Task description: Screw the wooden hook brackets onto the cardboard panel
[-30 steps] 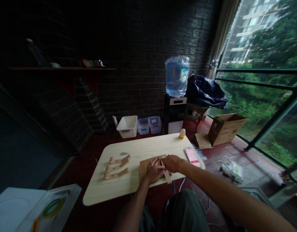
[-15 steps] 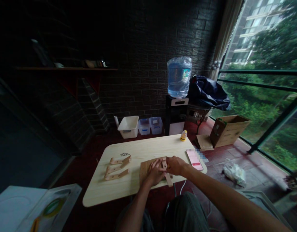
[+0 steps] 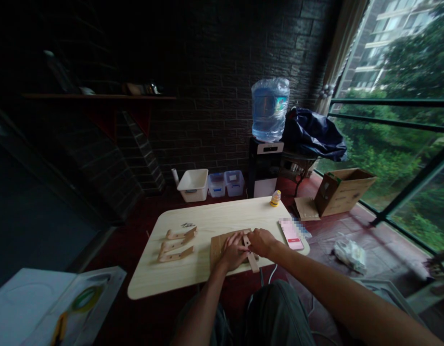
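Observation:
On the pale table (image 3: 142,276) lies a flat wooden board (image 3: 217,245) near the front edge. My left hand (image 3: 234,252) presses on the board, its fingers spread beside a small bent wooden piece (image 3: 253,263). That piece lies across the board's right part, and its lower end reaches toward the table edge. My right hand (image 3: 260,241) has its fingers curled at the upper part of the piece; what they grip is too small to make out. Three similar bent wooden pieces (image 3: 176,253) rest on the left, with small dark screws (image 3: 187,225) behind them.
A phone (image 3: 291,234) lies at the table's right, and a small yellow-based bottle (image 3: 275,198) stands at the back right corner. Beyond are plastic bins (image 3: 193,192), a water dispenser (image 3: 265,168) and a cardboard box (image 3: 342,192). An open case (image 3: 99,298) is at the lower left.
The whole view has shifted slightly, with the table appearing a little higher. Both hands remain at the same wooden piece, with only slight finger movement.

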Demonstrator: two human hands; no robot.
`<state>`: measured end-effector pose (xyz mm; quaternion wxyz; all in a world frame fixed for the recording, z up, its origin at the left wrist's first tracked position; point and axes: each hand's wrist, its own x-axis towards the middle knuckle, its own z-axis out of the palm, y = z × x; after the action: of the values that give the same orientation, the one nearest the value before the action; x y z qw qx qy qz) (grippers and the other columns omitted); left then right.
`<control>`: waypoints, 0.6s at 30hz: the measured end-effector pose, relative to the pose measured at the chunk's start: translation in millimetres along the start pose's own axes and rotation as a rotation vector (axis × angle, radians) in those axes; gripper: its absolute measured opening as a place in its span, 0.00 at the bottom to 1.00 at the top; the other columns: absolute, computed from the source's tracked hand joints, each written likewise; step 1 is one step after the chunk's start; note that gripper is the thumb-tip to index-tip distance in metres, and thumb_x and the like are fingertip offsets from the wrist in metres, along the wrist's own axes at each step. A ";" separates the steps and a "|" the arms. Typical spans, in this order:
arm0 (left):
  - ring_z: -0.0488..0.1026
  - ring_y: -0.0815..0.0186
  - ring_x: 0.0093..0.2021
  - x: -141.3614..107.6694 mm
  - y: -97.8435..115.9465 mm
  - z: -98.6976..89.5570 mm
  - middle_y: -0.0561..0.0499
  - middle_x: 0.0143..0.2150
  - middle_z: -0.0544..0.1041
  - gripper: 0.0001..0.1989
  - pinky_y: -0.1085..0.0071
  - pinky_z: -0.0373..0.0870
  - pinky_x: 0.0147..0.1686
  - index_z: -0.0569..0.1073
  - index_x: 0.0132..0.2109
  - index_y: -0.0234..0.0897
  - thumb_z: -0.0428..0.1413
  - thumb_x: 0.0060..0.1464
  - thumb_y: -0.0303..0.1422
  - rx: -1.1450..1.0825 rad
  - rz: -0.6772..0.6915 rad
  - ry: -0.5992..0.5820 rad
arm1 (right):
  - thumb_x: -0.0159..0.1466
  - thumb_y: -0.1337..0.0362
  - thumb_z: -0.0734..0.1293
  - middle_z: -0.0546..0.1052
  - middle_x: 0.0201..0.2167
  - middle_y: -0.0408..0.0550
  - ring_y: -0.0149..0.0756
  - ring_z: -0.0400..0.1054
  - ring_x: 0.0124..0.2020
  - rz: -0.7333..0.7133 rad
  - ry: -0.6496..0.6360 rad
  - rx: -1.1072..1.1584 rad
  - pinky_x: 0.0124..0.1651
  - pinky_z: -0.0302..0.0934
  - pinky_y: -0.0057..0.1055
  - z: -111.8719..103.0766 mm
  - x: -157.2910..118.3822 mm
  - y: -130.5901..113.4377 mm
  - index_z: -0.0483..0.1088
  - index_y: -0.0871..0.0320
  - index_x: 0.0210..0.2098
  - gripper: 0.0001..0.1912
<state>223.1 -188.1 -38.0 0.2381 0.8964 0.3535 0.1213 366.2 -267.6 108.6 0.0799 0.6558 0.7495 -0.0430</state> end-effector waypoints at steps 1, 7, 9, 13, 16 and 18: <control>0.48 0.51 0.74 0.0 0.6 -0.4 0.55 0.73 0.56 0.10 0.43 0.43 0.71 0.82 0.45 0.51 0.58 0.59 0.39 0.004 0.001 -0.003 | 0.66 0.63 0.66 0.80 0.46 0.67 0.51 0.78 0.46 0.010 -0.002 0.002 0.45 0.71 0.39 0.1 -0.7 -0.7 0.74 0.68 0.51 0.17; 0.49 0.51 0.74 -1.2 3.3 -3.0 0.53 0.73 0.58 0.11 0.43 0.43 0.70 0.82 0.46 0.50 0.57 0.60 0.39 -0.004 0.009 0.001 | 0.64 0.66 0.68 0.80 0.47 0.65 0.49 0.77 0.48 -0.042 -0.021 0.003 0.47 0.71 0.37 -5.9 -0.4 3.7 0.72 0.65 0.54 0.19; 0.49 0.50 0.74 -1.4 2.0 -2.5 0.53 0.73 0.58 0.11 0.42 0.44 0.70 0.82 0.47 0.50 0.56 0.61 0.38 -0.006 0.009 -0.002 | 0.64 0.68 0.67 0.81 0.46 0.62 0.49 0.77 0.48 -0.067 -0.033 0.002 0.46 0.71 0.37 -8.7 1.5 6.0 0.75 0.63 0.50 0.15; 0.49 0.51 0.74 -1.5 0.1 -1.5 0.54 0.72 0.59 0.10 0.43 0.44 0.70 0.82 0.45 0.51 0.57 0.60 0.39 -0.004 0.025 0.006 | 0.65 0.65 0.68 0.81 0.45 0.61 0.49 0.77 0.49 -0.083 -0.031 0.025 0.48 0.70 0.38 -9.4 3.1 4.7 0.75 0.62 0.50 0.15; 0.48 0.52 0.74 -1.4 2.0 -2.3 0.54 0.73 0.57 0.11 0.45 0.44 0.71 0.83 0.45 0.49 0.57 0.60 0.39 -0.006 0.026 0.006 | 0.65 0.63 0.68 0.80 0.47 0.63 0.49 0.76 0.49 -0.034 -0.015 0.062 0.49 0.70 0.37 -5.0 1.7 1.1 0.74 0.64 0.52 0.17; 0.47 0.52 0.74 -1.0 3.8 -2.9 0.53 0.73 0.57 0.10 0.45 0.43 0.71 0.83 0.44 0.48 0.57 0.60 0.39 0.004 0.007 -0.005 | 0.66 0.63 0.67 0.80 0.47 0.65 0.49 0.76 0.49 0.029 -0.010 0.097 0.48 0.69 0.37 -0.8 0.8 0.0 0.74 0.65 0.53 0.18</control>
<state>223.5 -190.2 -33.7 0.2366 0.8985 0.3501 0.1194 366.1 -266.7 109.3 0.0521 0.6695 0.7365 -0.0815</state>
